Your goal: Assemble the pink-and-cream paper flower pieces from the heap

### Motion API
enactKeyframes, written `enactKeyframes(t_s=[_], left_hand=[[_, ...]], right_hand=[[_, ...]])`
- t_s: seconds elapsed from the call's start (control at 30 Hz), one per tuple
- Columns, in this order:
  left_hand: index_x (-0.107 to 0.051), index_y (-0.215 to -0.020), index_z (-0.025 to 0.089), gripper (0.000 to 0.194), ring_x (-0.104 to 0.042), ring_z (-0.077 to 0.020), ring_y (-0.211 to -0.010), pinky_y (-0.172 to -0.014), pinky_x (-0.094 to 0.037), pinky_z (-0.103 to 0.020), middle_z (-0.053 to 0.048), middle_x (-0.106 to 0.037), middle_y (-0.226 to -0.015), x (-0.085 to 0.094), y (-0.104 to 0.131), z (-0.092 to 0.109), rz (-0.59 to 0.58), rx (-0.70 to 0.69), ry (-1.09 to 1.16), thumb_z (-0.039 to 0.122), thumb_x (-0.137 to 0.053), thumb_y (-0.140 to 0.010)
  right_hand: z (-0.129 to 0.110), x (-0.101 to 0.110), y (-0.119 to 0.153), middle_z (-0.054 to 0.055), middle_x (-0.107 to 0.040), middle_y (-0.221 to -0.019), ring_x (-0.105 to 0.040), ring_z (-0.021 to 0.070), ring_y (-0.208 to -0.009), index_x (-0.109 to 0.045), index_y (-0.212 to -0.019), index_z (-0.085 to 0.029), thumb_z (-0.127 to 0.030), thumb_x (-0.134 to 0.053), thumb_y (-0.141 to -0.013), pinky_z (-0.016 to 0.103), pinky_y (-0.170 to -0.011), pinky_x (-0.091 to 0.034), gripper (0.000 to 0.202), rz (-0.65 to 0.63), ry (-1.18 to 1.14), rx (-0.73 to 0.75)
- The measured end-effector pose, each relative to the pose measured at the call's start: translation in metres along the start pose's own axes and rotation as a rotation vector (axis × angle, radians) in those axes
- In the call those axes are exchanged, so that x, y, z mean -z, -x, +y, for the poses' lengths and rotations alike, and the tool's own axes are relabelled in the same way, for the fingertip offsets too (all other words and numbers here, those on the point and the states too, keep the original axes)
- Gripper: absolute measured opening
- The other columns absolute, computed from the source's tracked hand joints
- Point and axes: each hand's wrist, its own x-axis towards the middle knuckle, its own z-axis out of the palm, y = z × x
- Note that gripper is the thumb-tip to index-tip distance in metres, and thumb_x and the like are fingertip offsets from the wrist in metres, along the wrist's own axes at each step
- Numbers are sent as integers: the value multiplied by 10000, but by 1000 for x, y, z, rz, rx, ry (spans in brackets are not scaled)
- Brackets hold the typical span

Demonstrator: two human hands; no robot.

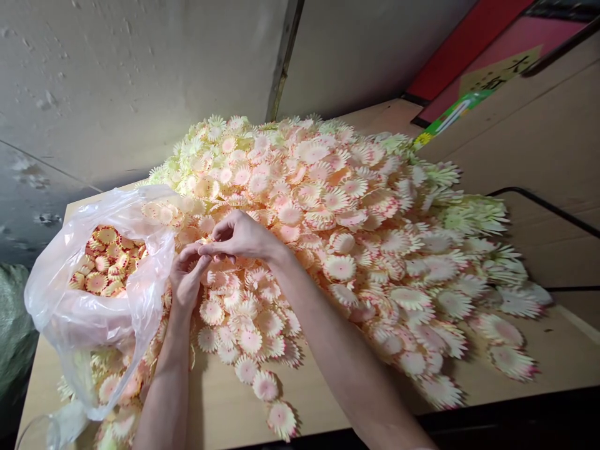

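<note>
Over the pile of artificial flower pieces, my two hands meet with fingertips together. My left hand (pixel 186 275) is closed in a pinch, thumb and fingers pointing up. From the right, my right hand (pixel 246 236) reaches in, its thumb and forefinger also pinched. Between the fingertips is a small pale flower piece (pixel 205 240), mostly hidden by the fingers. Around them spread many scalloped, round artificial flowers (pixel 340 267), pale yellow with pink centres and red-tipped edges. Just left of my hands stands an open clear plastic bag (pixel 154 300) holding small curled flower pieces (pixel 100 262) with dark red edges.
The wooden table (pixel 225 406) carries the whole heap. Behind it rises a grey wall (pixel 140 81) with flaking paint. On the right are brown cardboard (pixel 529 144), a black bar (pixel 548 203) and a green package (pixel 457 115). A green sack (pixel 14 344) sits at the left edge.
</note>
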Motion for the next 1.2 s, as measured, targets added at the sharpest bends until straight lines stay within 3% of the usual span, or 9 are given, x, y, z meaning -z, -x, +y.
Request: enactKeyframes(t_s=[0.2,0.43,0.67,0.8,0.9,1.07,1.2], left_hand=[[-750,-783,169,188,-648,-152,-825,-803,-549,-274,-29,-705,-836,1,2,0,-13,-6,-46,335,-829,-741],[-748,-777,181,160,-583,-122,-749,-741,-507,-240,-15,-647,-770,5,2,1,-94,-52,-63,334,-776,-810],[-731,-782,191,154,-558,-119,-740,-732,-483,-233,3,-618,-772,8,3,-4,-58,-24,-95,335,-783,-795],[-723,-816,193,206,-584,-128,-792,-801,-481,-239,-6,-644,-820,4,3,-4,14,-4,-65,388,-783,-787],[-703,-786,191,251,-577,-126,-749,-760,-486,-238,-1,-624,-776,3,4,-4,16,15,-58,418,-804,-755],[-681,-868,214,366,-596,-114,-741,-763,-503,-234,16,-647,-817,9,8,-10,213,70,68,490,-838,-687],[-667,-830,197,321,-591,-100,-736,-744,-497,-213,17,-639,-806,6,6,-11,165,70,72,448,-832,-716]], right_hand=[[-2,-3,-1,-59,-446,-386,-351,30,-355,-445,-441,-169,-566,-855,-610,208,-377,-226,595,37,-5,-75],[2,-6,-4,-57,-438,-427,-356,44,-416,-464,-465,-164,-654,-838,-552,223,-424,-214,623,-21,1,-87],[10,-9,-10,-80,-295,-449,-265,41,-464,-369,-446,-179,-755,-782,-532,244,-468,-144,713,67,81,-4],[7,-8,-10,-78,-284,-455,-257,45,-462,-307,-454,-199,-818,-738,-522,241,-461,-172,757,170,30,30],[5,-4,-8,-65,-326,-448,-290,56,-457,-314,-443,-203,-832,-720,-534,244,-460,-225,755,255,11,43],[8,16,-3,-45,-323,-452,-280,85,-474,-312,-460,-220,-865,-599,-646,268,-479,-285,730,596,51,31],[4,27,2,10,-519,-667,-448,139,-635,-571,-674,-194,-767,-700,-672,272,-579,-387,587,634,214,62]])
